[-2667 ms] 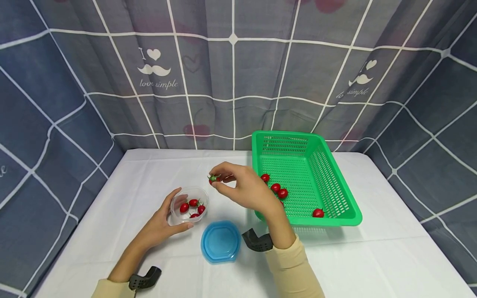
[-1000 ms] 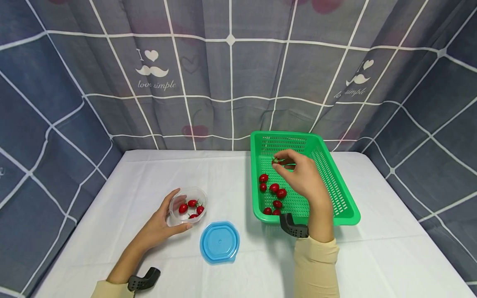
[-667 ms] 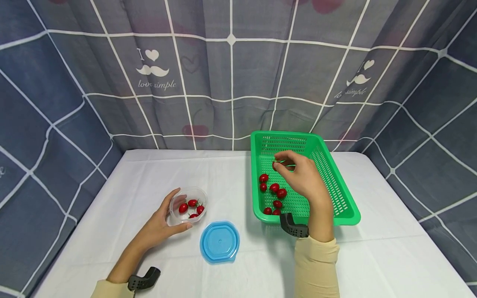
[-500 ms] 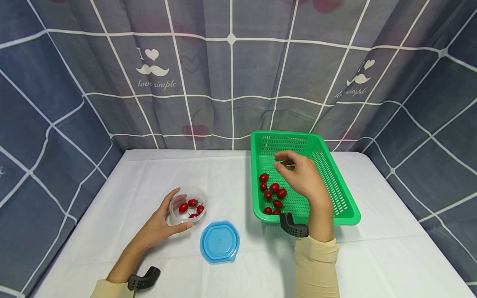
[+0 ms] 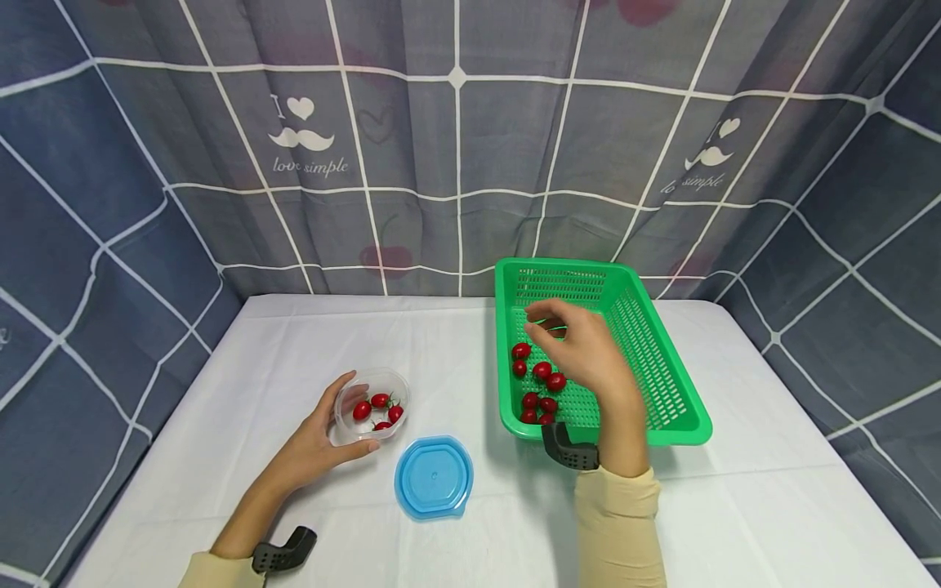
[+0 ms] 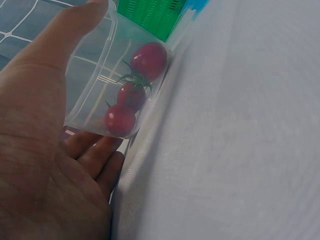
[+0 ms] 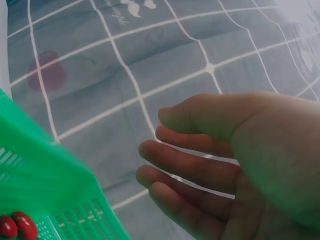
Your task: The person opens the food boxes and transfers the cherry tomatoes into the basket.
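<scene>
My left hand holds a small clear plastic container on the table, fingers round the far side and thumb at the near side. Several cherry tomatoes lie inside it; the left wrist view shows green stems on the tomatoes through the wall. Over the green basket is my right hand, fingers loosely bent and apart from the thumb, holding nothing. Below it, several cherry tomatoes lie along the basket's left side. The right wrist view shows the bare fingers too.
A blue lid lies on the white tablecloth between the container and the basket. Behind the table hangs a grey checked curtain, which also closes off both sides. Each wrist wears a black mount.
My right hand has carried a cherry tomato from beside the container to above the basket and let it go. The tomato rolled toward the near end; the left hand has stayed put.
</scene>
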{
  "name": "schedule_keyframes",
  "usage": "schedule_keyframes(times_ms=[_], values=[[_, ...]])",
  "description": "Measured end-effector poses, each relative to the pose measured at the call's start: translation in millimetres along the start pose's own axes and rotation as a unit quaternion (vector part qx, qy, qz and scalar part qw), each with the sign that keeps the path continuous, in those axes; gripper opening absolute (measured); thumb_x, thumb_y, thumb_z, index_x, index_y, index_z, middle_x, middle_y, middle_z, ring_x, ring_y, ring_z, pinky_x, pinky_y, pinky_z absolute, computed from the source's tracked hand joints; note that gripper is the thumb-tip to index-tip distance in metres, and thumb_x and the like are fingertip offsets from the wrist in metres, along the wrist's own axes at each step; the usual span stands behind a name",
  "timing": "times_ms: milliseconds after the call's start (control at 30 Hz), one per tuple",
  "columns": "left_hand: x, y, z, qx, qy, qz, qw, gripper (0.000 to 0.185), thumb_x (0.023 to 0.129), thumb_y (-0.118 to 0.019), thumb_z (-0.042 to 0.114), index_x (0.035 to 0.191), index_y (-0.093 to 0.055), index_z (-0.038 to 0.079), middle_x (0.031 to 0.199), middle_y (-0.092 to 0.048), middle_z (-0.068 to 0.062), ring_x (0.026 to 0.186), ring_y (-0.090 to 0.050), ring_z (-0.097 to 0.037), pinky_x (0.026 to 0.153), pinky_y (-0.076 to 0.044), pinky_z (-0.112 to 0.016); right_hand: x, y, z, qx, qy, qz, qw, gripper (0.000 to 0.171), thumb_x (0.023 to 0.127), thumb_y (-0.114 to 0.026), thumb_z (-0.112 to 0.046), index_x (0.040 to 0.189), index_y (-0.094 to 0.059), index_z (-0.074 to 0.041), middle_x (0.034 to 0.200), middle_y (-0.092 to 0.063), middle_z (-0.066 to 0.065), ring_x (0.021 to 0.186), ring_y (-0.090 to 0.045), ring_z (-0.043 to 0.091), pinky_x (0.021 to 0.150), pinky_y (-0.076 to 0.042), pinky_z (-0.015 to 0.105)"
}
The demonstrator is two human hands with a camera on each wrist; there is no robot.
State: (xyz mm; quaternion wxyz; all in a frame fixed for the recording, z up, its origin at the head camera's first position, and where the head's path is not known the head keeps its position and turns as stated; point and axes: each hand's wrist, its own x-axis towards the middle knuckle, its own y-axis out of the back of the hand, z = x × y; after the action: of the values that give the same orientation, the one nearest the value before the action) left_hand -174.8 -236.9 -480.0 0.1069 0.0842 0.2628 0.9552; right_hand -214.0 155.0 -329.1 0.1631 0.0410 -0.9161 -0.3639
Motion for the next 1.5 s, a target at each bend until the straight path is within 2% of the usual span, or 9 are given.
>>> schedule_keyframes(times_ms=[533, 900, 1100, 1500], values=[[-0.8, -0.6, 0.4, 0.003, 0.001, -0.001, 1.0000, 0.107, 0.082, -0.088, 0.034, 0.163, -0.019, 0.027, 0.158, -0.046, -0.010, 0.151, -0.034, -0.040, 0.117, -0.021, -0.076, 9.8, -36.5, -23.9, 0.023, 0.038, -0.035, 0.998, 0.024, 0.100, -0.068, -0.021, 0.122, -0.071, -0.010, 0.117, -0.074, 0.004, 0.102, -0.073, 0.021, 0.090, -0.061, 0.038], [-1.0, -0.9, 2.2, 0.011, 0.007, 0.001, 0.9999, 0.108, 0.081, -0.088, 0.036, 0.163, -0.019, 0.027, 0.159, -0.046, -0.010, 0.151, -0.035, -0.040, 0.117, -0.022, -0.075, 15.1, -65.4, -38.3, -0.001, 0.078, -0.046, 0.996, 0.023, 0.099, -0.070, -0.017, 0.120, -0.071, -0.008, 0.116, -0.075, 0.008, 0.101, -0.074, 0.020, 0.089, -0.062, 0.036], [-0.7, -0.9, 2.7, 0.016, 0.014, 0.003, 0.9998, 0.108, 0.081, -0.089, 0.037, 0.163, -0.019, 0.027, 0.158, -0.046, -0.010, 0.150, -0.035, -0.039, 0.118, -0.023, -0.074, 16.0, -82.0, -46.5, -0.015, 0.093, -0.057, 0.994, 0.024, 0.098, -0.071, -0.016, 0.120, -0.071, -0.008, 0.113, -0.076, 0.005, 0.098, -0.074, 0.018, 0.087, -0.062, 0.033], [-1.1, -0.1, 4.9, 0.002, 0.021, -0.002, 0.9998, 0.108, 0.082, -0.088, 0.036, 0.164, -0.019, 0.025, 0.159, -0.045, -0.010, 0.151, -0.033, -0.040, 0.117, -0.020, -0.076, 16.1, -111.4, -56.1, -0.019, 0.116, -0.090, 0.989, 0.026, 0.100, -0.069, -0.018, 0.124, -0.071, -0.008, 0.114, -0.077, 0.006, 0.100, -0.075, 0.017, 0.089, -0.061, 0.031]])
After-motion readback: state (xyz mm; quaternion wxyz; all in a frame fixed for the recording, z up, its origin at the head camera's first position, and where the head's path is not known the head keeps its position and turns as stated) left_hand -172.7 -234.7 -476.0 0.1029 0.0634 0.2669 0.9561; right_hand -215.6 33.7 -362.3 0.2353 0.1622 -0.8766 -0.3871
